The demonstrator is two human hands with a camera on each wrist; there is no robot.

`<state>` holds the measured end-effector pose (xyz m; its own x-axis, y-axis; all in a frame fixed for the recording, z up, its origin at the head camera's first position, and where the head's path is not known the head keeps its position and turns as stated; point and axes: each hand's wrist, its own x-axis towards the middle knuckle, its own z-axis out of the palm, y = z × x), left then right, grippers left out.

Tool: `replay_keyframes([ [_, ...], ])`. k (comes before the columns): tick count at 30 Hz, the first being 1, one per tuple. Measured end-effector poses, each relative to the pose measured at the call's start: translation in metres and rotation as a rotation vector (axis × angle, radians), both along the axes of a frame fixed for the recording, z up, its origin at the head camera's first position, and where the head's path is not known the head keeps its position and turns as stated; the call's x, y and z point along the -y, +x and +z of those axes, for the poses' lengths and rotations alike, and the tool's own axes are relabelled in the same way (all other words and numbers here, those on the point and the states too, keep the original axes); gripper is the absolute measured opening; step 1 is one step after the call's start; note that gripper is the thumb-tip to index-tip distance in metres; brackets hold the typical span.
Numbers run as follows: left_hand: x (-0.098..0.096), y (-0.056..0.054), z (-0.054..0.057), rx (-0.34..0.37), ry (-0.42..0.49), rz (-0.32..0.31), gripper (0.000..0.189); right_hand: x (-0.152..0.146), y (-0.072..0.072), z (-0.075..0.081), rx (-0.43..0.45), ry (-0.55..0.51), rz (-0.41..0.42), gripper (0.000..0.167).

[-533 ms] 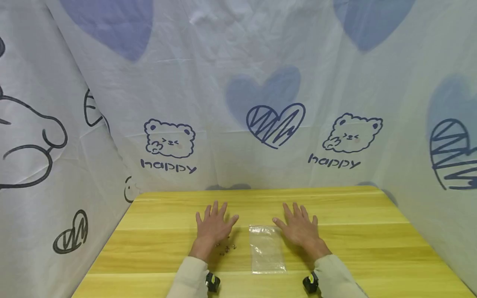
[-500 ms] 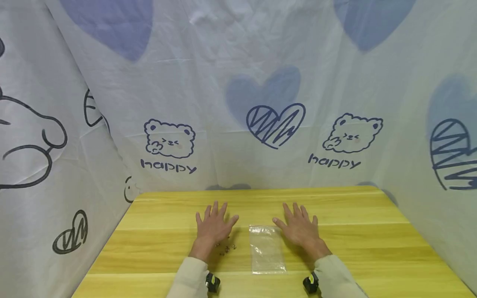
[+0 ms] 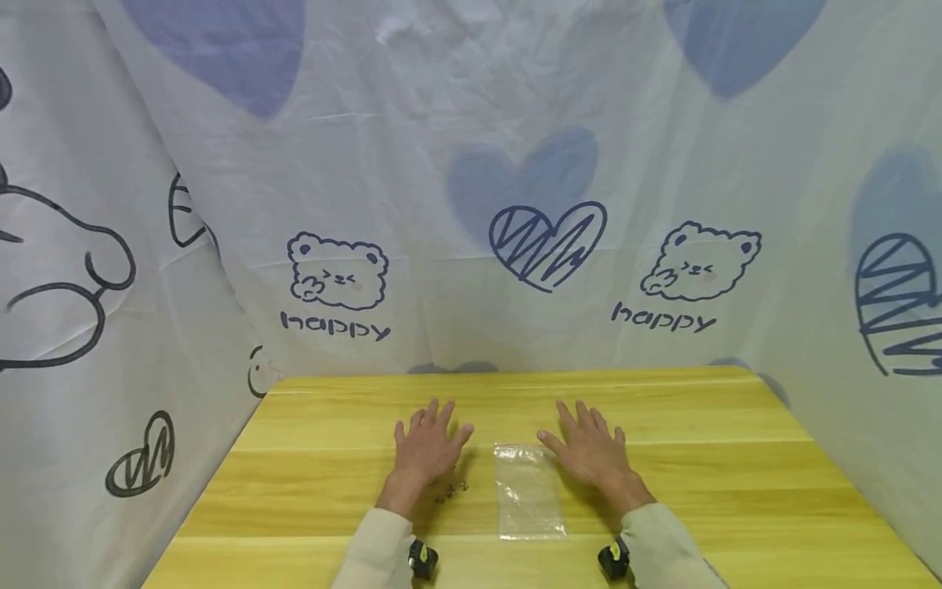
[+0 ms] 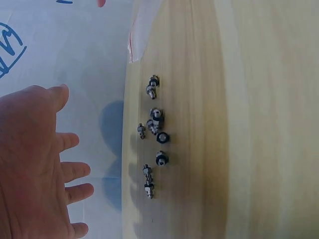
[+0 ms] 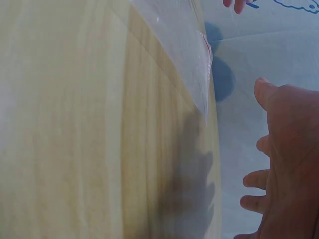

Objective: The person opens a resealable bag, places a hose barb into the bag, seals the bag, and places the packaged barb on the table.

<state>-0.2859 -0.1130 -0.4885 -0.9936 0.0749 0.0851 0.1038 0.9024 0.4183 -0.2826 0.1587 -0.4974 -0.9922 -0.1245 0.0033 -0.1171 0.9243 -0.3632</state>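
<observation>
My left hand [image 3: 427,454] hovers over the table with fingers spread and holds nothing. Beside and below it lie several small metal fittings [image 4: 156,114], shiny with dark rings, loosely scattered on the wood. In the head view my left hand and wrist hide part of them. A clear plastic zip bag [image 3: 528,495] lies flat between the hands, with a red line along its edge in the wrist views. Just right of the bag, my right hand [image 3: 594,451] is also held with fingers spread and nothing in it; its shadow falls on the table in the right wrist view.
The wood-grain table [image 3: 699,483] reaches back to a white cloth [image 3: 441,294] printed with hearts and bears. Another stretch of cloth borders the table on the left. A small black device [image 3: 423,559] sits at the left wrist, and a similar black device [image 3: 614,559] at the right.
My left hand has shifted slightly right, and its fingers have drawn a little closer together. The right hand has barely moved. The bag lies as before.
</observation>
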Motion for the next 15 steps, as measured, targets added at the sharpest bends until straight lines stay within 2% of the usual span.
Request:
replay_keyframes([
  [6, -0.004, 0.001, -0.002, -0.003, 0.052, -0.047, 0.059, 0.004, 0.004, 0.0, 0.006, -0.018, 0.021, 0.074],
  [15, -0.011, 0.007, -0.006, -0.01, 0.074, -0.098, 0.053, 0.009, 0.009, -0.001, -0.01, -0.011, 0.048, 0.068],
])
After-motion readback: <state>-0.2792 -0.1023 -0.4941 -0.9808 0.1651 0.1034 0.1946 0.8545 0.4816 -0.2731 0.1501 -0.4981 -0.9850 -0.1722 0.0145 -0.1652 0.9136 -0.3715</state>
